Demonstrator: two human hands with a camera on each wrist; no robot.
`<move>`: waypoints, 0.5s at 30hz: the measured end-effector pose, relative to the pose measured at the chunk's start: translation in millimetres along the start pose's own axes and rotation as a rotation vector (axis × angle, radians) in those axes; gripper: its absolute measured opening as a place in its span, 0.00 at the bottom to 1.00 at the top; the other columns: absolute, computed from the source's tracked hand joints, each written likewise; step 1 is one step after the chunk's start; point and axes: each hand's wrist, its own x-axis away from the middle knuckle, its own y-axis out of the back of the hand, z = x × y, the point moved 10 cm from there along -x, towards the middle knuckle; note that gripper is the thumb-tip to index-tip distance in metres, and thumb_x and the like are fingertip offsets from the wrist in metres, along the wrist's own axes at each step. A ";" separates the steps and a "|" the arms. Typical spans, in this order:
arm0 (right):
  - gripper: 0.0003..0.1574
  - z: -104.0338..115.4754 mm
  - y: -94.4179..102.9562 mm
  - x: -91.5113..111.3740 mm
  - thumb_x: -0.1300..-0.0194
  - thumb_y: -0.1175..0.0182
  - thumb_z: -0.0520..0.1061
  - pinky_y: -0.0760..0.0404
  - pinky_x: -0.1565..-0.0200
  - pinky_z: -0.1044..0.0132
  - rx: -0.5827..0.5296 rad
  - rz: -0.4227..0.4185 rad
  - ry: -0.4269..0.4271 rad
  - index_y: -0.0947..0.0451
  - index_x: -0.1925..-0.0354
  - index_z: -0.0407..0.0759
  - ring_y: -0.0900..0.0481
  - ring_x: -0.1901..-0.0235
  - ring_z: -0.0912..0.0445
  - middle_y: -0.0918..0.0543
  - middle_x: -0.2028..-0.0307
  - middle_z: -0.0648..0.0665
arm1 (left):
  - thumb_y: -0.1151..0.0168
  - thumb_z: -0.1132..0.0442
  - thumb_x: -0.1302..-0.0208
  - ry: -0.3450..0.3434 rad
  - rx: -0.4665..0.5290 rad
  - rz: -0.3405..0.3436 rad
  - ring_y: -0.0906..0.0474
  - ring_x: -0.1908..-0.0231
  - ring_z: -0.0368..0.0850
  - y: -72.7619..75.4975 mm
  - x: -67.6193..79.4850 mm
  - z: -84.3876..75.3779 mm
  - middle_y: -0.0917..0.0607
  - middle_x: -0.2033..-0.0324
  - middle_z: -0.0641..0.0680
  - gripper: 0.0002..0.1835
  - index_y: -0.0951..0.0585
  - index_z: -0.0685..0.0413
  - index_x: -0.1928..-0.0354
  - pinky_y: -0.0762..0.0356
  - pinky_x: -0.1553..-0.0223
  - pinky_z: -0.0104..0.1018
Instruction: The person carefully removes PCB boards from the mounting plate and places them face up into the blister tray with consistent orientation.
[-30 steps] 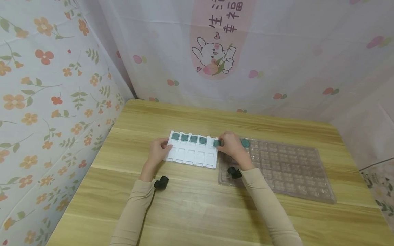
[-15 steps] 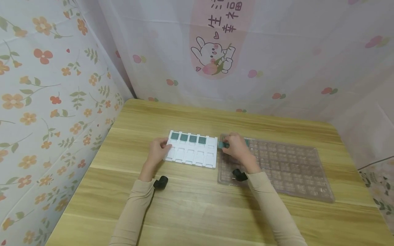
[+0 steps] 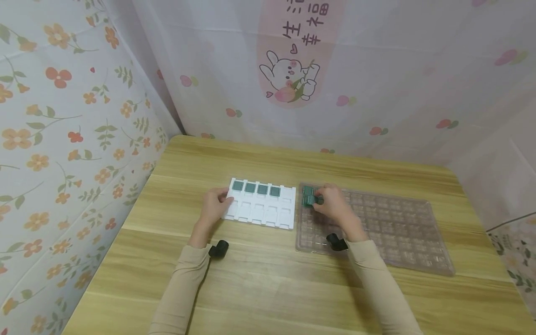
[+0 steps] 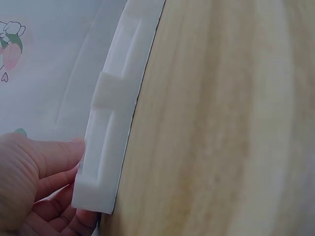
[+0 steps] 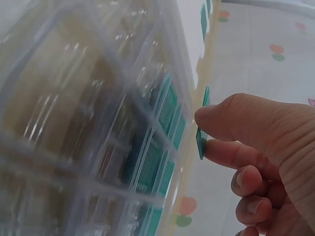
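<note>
My left hand (image 3: pixel 213 207) grips the left end of a white slotted tray (image 3: pixel 258 215), thumb on top; in the left wrist view its fingers curl under the tray's corner (image 4: pixel 93 196). Several small square green circuit boards (image 3: pixel 250 187) sit in the far row of that tray. Over the clear plastic tray (image 3: pixel 377 232), my right hand (image 3: pixel 335 204) pinches another green circuit board (image 5: pixel 201 142) between thumb and forefinger. The right wrist view shows it tilted on edge, apart from the clear tray. More green boards (image 3: pixel 309 190) lie in the clear tray's far left corner.
Both trays lie on a wooden table (image 3: pixel 251 279), the clear one close to the white one's right end. Black wrist-worn devices (image 3: pixel 219 249) stick out from both sleeves. Patterned curtains (image 3: pixel 234 70) hang behind and to the left of the table.
My right hand has moved right, from the white tray's far right slot to over the clear tray, carrying a green circuit board. My left hand has stayed on the white tray.
</note>
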 end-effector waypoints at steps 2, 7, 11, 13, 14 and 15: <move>0.16 -3.0 1.4 2.4 0.52 0.29 0.38 0.24 0.58 0.52 0.021 -0.005 0.001 0.19 0.64 0.30 0.24 0.63 0.44 0.21 0.67 0.38 | 0.38 0.72 0.42 0.001 -0.001 0.000 0.27 0.66 0.53 -0.2 -0.1 0.2 0.20 0.58 0.69 0.17 0.22 0.74 0.51 0.30 0.66 0.37; 0.16 -6.4 4.0 6.6 0.52 0.29 0.39 0.24 0.57 0.50 0.065 -0.026 0.031 0.18 0.65 0.30 0.23 0.63 0.43 0.19 0.66 0.37 | 0.38 0.72 0.42 0.007 0.011 0.001 0.27 0.65 0.53 -0.3 -0.4 1.1 0.20 0.57 0.69 0.17 0.23 0.74 0.51 0.30 0.65 0.37; 0.16 -11.1 4.1 9.3 0.52 0.29 0.39 0.26 0.55 0.47 0.071 -0.017 0.019 0.18 0.65 0.31 0.23 0.60 0.41 0.19 0.65 0.36 | 0.38 0.72 0.42 0.011 0.006 0.001 0.27 0.66 0.53 0.0 -0.1 0.3 0.20 0.57 0.69 0.17 0.23 0.74 0.51 0.30 0.66 0.36; 0.15 -14.1 4.4 11.1 0.51 0.30 0.40 0.26 0.56 0.46 0.076 -0.006 0.001 0.18 0.65 0.31 0.23 0.59 0.40 0.19 0.65 0.36 | 0.38 0.72 0.42 0.012 -0.001 0.001 0.27 0.66 0.53 0.1 0.3 -0.3 0.20 0.58 0.69 0.17 0.23 0.74 0.51 0.30 0.66 0.36; 0.15 -16.2 4.4 12.3 0.51 0.30 0.40 0.25 0.56 0.46 0.076 -0.001 -0.009 0.18 0.64 0.31 0.24 0.59 0.40 0.20 0.64 0.35 | 0.38 0.72 0.42 0.011 -0.004 0.002 0.27 0.66 0.53 0.0 0.4 -0.6 0.20 0.58 0.69 0.17 0.23 0.74 0.50 0.31 0.66 0.36; 0.15 -18.2 4.9 13.3 0.51 0.30 0.40 0.25 0.57 0.46 0.074 0.002 -0.016 0.18 0.64 0.31 0.24 0.59 0.40 0.20 0.64 0.35 | 0.38 0.72 0.42 0.011 -0.006 0.002 0.28 0.66 0.53 0.0 0.5 -0.8 0.20 0.58 0.69 0.17 0.22 0.73 0.51 0.31 0.66 0.36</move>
